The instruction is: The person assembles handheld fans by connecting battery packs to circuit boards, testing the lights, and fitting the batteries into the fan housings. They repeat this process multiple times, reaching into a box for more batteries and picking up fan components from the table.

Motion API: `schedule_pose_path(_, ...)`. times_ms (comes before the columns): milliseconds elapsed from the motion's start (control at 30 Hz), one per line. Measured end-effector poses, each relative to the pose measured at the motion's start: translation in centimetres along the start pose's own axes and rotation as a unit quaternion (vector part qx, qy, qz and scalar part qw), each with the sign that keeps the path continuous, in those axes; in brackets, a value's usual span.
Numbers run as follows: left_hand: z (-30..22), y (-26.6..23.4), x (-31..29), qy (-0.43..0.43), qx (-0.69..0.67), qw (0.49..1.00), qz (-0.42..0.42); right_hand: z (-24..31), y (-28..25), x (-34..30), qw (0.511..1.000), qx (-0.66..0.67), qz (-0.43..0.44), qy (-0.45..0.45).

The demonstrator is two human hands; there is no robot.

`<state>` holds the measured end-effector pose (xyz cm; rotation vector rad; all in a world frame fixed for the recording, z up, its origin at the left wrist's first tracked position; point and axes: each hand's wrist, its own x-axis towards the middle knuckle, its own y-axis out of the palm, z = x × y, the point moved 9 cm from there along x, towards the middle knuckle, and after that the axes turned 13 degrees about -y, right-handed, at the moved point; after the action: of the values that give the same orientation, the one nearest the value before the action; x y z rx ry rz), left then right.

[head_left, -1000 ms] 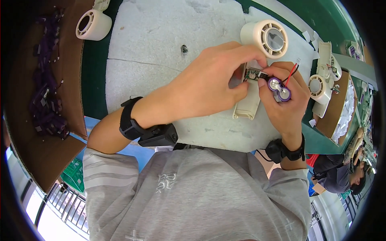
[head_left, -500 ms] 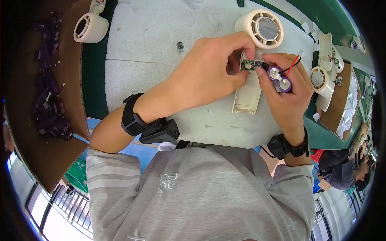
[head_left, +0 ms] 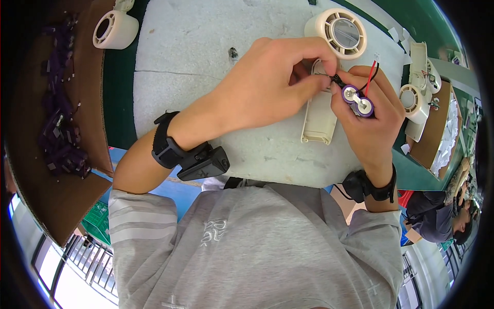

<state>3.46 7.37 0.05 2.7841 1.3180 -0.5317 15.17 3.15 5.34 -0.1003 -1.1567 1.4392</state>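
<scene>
**Purple twin-cell battery pack held over cream fan housing**

Nearest the camera, a grey sweatshirt and two forearms with black wrist straps are seen. The right hand is closed around a small purple-wrapped twin-cell battery pack, held with its two round metal ends upward, just above the white foam work mat. The left hand is pinched shut, thumb and forefinger closed on a small black connector at the pack's lead. Thin red and black wires are seen looping from the pack.

The pack is judged light and rigid, its smooth wrap somewhat slippery; it is best gripped across the cell bodies. The wires are judged fine and easily strained, so the connector body, not the leads, is the sound place to take hold.

Beneath the hands, a cream plastic handheld fan housing lies on the mat, its round grille farther off. Beyond, a second cream fan head rests upper left, beside a cardboard box of purple parts.
</scene>
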Motion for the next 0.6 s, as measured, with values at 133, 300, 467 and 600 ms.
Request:
schedule_pose_path(133, -0.5, -0.2, 0.2, 0.036, 0.059, 0.998, 0.011, -0.2, -0.3, 0.2, 1.000, -0.013, -0.007, 0.007)
schedule_pose_path(300, -0.8, -0.3, 0.4, 0.039, 0.153, 0.987, 0.007, -1.7, -0.4, 0.2, 0.999, 0.015, 0.003, 0.049)
schedule_pose_path(467, -1.8, -0.1, -0.1, 0.134, 0.164, 0.977, 0.004, -4.3, 0.6, -1.4, 0.944, 0.187, 0.066, 0.263)
schedule_pose_path(600, -2.1, 0.0, -0.2, 0.139, 0.149, 0.979, -0.002, -5.4, -0.1, -1.7, 0.916, 0.295, 0.007, 0.270)
